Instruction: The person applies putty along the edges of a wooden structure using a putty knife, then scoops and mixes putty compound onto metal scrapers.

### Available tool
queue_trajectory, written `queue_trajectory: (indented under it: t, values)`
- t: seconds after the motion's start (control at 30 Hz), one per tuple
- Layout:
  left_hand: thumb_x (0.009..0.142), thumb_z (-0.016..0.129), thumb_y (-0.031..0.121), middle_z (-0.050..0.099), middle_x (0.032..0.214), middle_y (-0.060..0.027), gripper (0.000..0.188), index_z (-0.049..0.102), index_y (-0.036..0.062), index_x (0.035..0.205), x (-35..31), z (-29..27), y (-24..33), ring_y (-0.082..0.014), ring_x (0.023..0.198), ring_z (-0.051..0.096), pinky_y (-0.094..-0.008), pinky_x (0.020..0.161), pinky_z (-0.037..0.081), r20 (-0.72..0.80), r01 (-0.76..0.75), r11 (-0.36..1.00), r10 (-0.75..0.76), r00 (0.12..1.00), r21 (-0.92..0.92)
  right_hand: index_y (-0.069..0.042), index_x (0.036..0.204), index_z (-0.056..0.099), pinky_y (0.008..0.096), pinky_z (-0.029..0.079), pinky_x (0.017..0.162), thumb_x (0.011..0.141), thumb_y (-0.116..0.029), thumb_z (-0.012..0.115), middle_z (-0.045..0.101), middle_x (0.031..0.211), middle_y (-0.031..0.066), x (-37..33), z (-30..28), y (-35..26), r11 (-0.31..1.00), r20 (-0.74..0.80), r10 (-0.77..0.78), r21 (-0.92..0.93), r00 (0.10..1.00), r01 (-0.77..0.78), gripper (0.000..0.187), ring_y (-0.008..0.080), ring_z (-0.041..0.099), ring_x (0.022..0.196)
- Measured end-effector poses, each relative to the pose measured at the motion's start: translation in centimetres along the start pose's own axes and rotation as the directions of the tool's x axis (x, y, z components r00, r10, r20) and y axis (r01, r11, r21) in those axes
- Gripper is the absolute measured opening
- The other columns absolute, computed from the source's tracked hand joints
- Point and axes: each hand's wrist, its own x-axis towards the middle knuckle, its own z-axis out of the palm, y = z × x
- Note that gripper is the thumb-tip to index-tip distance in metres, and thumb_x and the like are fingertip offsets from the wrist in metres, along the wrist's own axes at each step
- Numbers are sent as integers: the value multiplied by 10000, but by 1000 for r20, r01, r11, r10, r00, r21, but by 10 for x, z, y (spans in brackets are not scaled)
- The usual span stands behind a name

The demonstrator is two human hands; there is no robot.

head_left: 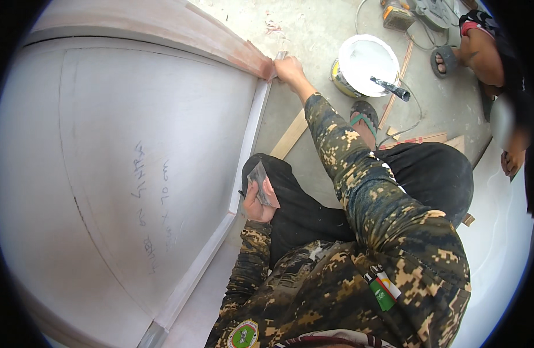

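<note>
My left hand (256, 209) is closed round a flat grey metal scraper plate (259, 178), held above my left knee. Pinkish filler (269, 194) is smeared on that plate. Reaching far forward, my right hand (289, 71) grips a putty knife (280, 56) at the far corner of a large white panel. Its blade is close against the end of the pink-smeared frame rail (243, 49); my fingers hide part of the tool. The white panel (116, 116) stands at my left, with handwriting on its face and a pale edge strip (252, 127) along its near side.
An open bucket of white paste (368, 58) stands ahead, with a dark-handled tool (391, 88) across its rim. Wood strips (290, 134) lie on the concrete floor. A power tool (397, 14) and cords are at the back. Another person (490, 58) is at the right.
</note>
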Motion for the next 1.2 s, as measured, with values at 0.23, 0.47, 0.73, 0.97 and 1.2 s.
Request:
queue_trajectory:
  t: [0.23, 0.47, 0.73, 0.97, 1.2]
  values:
    - [1009, 536, 290, 691, 937, -18, 274, 606, 81, 1173, -28, -9, -1, -131, 670, 609, -258, 544, 512, -37, 7, 996, -10, 999, -87, 150, 907, 669, 456, 519, 894, 811, -262, 469, 633, 1016, 381, -73, -27, -77, 990, -59, -2, 138, 998, 10, 468, 463, 642, 1005]
    - [1018, 528, 276, 677, 1079, -35, 330, 578, 47, 1250, -82, -1, -3, -128, 830, 633, -242, 675, 538, 150, 2, 1000, -2, 989, -2, 91, 1034, 609, 381, 549, 647, 888, -108, 607, 675, 918, 114, -155, -98, -114, 659, 14, -88, 750, 996, 47, 247, 220, 671, 796]
    - [1006, 541, 210, 623, 1247, -68, 350, 535, 33, 1308, -178, 107, 41, -161, 1113, 604, -265, 890, 528, 337, -370, 927, 366, 867, -57, 53, 1085, 656, 290, 516, 744, 907, -143, 625, 693, 939, 78, -320, -150, -183, 505, -263, -480, 697, 837, 509, 267, 136, 624, 813]
    - [997, 545, 239, 639, 1170, -56, 291, 560, 75, 1237, -285, 163, 53, -178, 981, 657, -327, 801, 580, 270, -502, 858, 511, 816, -108, 36, 1220, 592, 290, 507, 809, 965, -170, 603, 696, 998, 82, -490, -132, -189, 510, -318, -656, 480, 684, 714, 328, 136, 615, 908]
    - [988, 527, 208, 574, 1258, -85, 375, 454, 96, 1339, -345, 172, 58, -258, 1080, 615, -436, 805, 574, 231, -625, 778, 620, 750, -62, 23, 1319, 544, 322, 509, 910, 997, -16, 524, 668, 1172, 143, -584, -113, -193, 486, -270, -731, 439, 627, 756, 325, 200, 639, 1062]
